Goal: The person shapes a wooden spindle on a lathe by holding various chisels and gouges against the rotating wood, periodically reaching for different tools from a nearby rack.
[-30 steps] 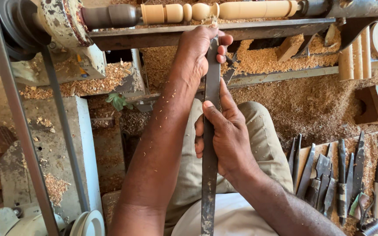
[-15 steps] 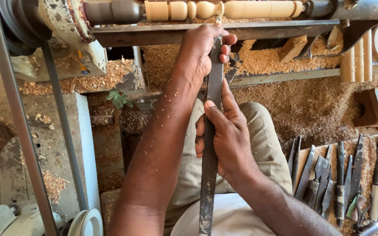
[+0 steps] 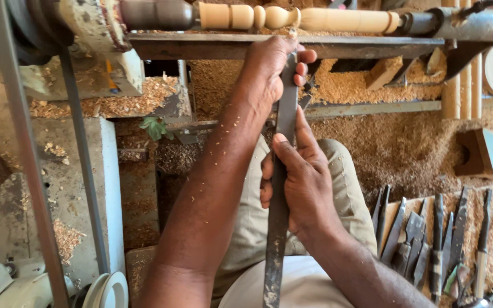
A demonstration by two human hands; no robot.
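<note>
A pale turned wooden spindle (image 3: 292, 18) lies across the top, mounted in a lathe. A long flat metal chisel (image 3: 279, 188) runs from my lap up to the spindle, its tip at a narrow groove. My left hand (image 3: 272, 71) presses the chisel's upper part down on the metal tool rest (image 3: 372, 47). My right hand (image 3: 298, 179) grips the chisel at its middle, thumb along the blade.
Several metal chisels (image 3: 429, 239) lie on a board at the lower right. Sawdust and shavings (image 3: 406, 148) cover the floor. A drive belt (image 3: 81, 148) runs down the left side past a grey block (image 3: 47, 188). Wooden pieces (image 3: 486, 154) stand at the right.
The view has shifted slightly; both hands keep the chisel against the spindle in the same grip.
</note>
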